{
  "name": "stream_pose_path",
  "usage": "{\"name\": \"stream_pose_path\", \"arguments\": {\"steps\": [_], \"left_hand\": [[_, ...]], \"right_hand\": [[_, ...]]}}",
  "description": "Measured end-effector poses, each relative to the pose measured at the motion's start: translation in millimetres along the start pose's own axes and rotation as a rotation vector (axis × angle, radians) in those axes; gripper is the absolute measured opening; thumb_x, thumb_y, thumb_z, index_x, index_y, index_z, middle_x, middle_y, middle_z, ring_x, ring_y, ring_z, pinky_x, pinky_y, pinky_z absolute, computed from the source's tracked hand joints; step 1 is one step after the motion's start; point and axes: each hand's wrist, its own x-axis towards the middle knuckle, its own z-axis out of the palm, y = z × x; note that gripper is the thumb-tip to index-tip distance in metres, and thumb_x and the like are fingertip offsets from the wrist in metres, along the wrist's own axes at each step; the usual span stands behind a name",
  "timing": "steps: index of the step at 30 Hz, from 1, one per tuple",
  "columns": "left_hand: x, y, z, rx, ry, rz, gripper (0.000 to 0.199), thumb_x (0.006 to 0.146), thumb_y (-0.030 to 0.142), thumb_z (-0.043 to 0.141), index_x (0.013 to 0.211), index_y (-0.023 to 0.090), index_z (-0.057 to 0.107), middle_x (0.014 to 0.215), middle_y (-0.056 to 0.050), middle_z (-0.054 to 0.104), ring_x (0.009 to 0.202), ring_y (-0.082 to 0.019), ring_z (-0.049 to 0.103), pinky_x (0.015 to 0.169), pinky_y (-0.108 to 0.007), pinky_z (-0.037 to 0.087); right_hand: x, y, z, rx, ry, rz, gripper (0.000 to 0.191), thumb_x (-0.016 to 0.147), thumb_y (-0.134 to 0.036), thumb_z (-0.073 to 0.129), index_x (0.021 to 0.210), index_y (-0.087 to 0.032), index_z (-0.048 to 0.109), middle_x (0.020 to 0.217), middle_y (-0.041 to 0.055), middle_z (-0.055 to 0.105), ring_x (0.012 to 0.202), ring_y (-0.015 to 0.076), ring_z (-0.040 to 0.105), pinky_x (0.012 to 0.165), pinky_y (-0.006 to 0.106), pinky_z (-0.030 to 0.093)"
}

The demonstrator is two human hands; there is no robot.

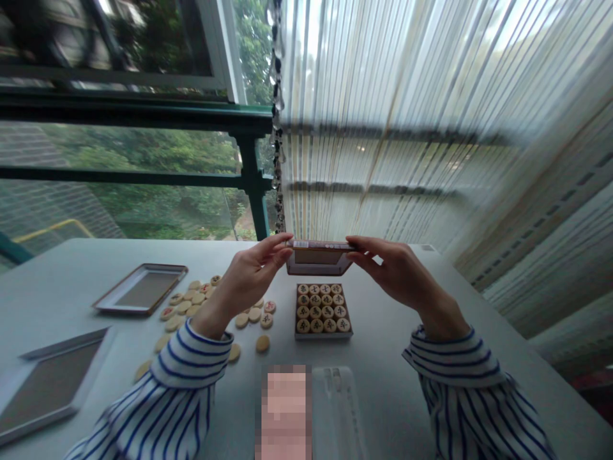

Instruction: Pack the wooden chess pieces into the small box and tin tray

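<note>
My left hand (261,271) and my right hand (383,262) pinch the two ends of a box lid (318,268), held tilted with its hollow inside facing me. Just below it, a small box (324,335) stands on the table, filled with rows of Chinese chess pieces (327,312) showing dark characters. Loose Chinese chess pieces (197,298) lie scattered to the left, some with red characters and others plain side up. My left forearm hides part of them.
A brown-edged lid or tray (143,289) and a larger grey-white tray (62,383) lie on the white table's (383,370) left side. A clear plastic piece (338,409) and a pixelated patch are near the front. String curtains (383,128) hang behind, beside a green railing (256,179).
</note>
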Motion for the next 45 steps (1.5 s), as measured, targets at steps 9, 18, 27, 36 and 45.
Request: {"name": "stream_pose_path", "arguments": {"steps": [9,18,27,36,45], "left_hand": [[17.1,-4.0,6.6,-0.09,-0.057,-0.035,0.043,0.08,0.043,0.05,0.114,0.018,0.054,0.091,-0.006,0.068,0.081,-0.018,0.063,0.076,-0.032,0.048],[16.4,-17.9,9.8,0.006,-0.054,-0.026,0.044,0.081,0.044,0.047,0.117,0.018,0.053,0.094,-0.007,0.068,0.085,-0.018,0.062,0.079,-0.032,0.046],[17.5,-24.1,13.1,0.063,-0.105,-0.026,0.047,0.081,0.043,0.046,0.118,0.015,0.053,0.103,-0.009,0.066,0.091,-0.02,0.061,0.082,-0.033,0.046],[16.0,-21.7,16.0,0.12,-0.111,-0.009,0.042,0.082,0.042,0.045,0.114,0.016,0.055,0.101,-0.008,0.066,0.091,-0.018,0.061,0.081,-0.03,0.046],[15.9,-22.1,15.7,0.203,-0.125,0.001,0.041,0.084,0.04,0.043,0.115,0.016,0.055,0.106,-0.008,0.065,0.095,-0.019,0.06,0.085,-0.032,0.044]], "right_hand": [[-1.2,18.3,6.4,0.108,0.025,0.105,0.036,0.084,-0.029,0.05,0.119,-0.019,0.053,0.098,0.0038,0.067,0.08,0.0153,0.063,0.075,0.03,0.051],[-0.2,19.5,14.9,0.026,-0.002,0.102,0.034,0.085,-0.026,0.047,0.117,-0.021,0.054,0.098,0.0032,0.067,0.08,0.016,0.064,0.073,0.029,0.051],[0.1,20.8,19.5,-0.019,-0.054,0.099,0.031,0.085,-0.024,0.045,0.114,-0.019,0.055,0.094,0.0048,0.068,0.083,0.0176,0.064,0.074,0.03,0.05],[-0.6,24.2,21.4,-0.028,-0.101,0.108,0.03,0.086,-0.022,0.044,0.113,-0.02,0.055,0.095,0.0047,0.068,0.083,0.0172,0.063,0.073,0.028,0.049],[-1.2,24.2,23.7,-0.076,-0.136,0.1,0.029,0.086,-0.022,0.043,0.112,-0.019,0.055,0.094,0.0057,0.067,0.082,0.0175,0.063,0.07,0.028,0.047]]}}
